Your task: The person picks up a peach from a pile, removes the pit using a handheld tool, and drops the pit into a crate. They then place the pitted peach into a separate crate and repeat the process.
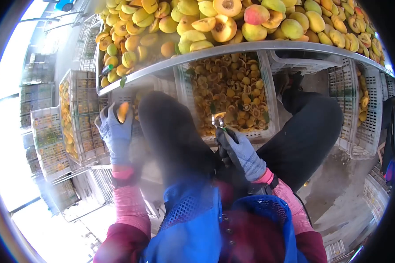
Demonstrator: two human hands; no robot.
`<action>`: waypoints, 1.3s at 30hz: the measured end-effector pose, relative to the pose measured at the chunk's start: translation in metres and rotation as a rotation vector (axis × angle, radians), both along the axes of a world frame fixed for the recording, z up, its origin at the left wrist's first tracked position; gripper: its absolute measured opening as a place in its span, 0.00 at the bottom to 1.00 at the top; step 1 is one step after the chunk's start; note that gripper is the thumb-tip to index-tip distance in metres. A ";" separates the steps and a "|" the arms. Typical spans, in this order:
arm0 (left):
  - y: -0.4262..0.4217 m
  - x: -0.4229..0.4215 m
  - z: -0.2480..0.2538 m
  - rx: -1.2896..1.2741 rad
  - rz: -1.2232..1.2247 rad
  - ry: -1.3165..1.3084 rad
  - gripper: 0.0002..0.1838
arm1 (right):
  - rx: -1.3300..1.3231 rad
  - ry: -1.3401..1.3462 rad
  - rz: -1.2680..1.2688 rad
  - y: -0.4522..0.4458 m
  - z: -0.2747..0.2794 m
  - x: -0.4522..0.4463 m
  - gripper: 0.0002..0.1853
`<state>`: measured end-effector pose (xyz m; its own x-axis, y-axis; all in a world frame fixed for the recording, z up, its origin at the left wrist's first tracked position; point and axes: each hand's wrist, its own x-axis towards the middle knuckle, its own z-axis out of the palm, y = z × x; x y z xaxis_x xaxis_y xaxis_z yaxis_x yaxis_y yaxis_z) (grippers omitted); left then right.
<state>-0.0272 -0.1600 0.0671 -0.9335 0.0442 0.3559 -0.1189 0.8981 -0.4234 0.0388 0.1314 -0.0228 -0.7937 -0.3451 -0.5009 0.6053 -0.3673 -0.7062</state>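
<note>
My left hand (116, 131), in a blue-grey glove with dark fingertips, is raised left of my knee. An orange peach piece (123, 112) is held at its fingers. My right hand (240, 153), gloved alike, is closed around a pitting tool with a green handle and a looped metal head (217, 120). A bit of orange flesh or a pit (220, 115) sits at that metal head. Below the tool stands a pale plastic crate (273, 101) filled with pits and peach scraps (228, 87). The pitting tool's grip is mostly hidden by my fingers.
A metal-edged table (232, 47) heaped with whole and halved peaches (292, 28) runs across in front of me. Slatted crates with fruit (85, 114) are stacked at left. More crates (353, 109) stand at right. My bent knees (164, 118) flank the scrap crate.
</note>
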 end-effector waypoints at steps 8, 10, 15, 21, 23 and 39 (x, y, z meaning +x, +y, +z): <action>0.126 -0.124 -0.028 0.703 -0.447 -0.054 0.31 | 0.038 0.001 0.074 -0.006 -0.019 -0.009 0.19; 0.135 -0.153 -0.053 0.541 -0.465 -0.190 0.34 | 0.019 -0.077 0.053 -0.003 -0.016 -0.014 0.18; 0.125 -0.152 -0.037 0.572 -0.490 -0.207 0.23 | -0.036 -0.052 -0.044 0.002 -0.014 -0.027 0.20; 0.128 -0.060 -0.041 1.102 -0.551 -0.266 0.22 | -0.760 -0.195 0.028 0.020 0.045 -0.048 0.24; 0.134 -0.034 -0.048 0.801 -0.700 -0.133 0.27 | -0.637 -0.356 0.041 0.015 0.027 -0.051 0.25; 0.143 0.042 -0.090 1.018 -0.406 -0.111 0.30 | 0.290 0.390 -0.165 -0.016 0.022 0.001 0.17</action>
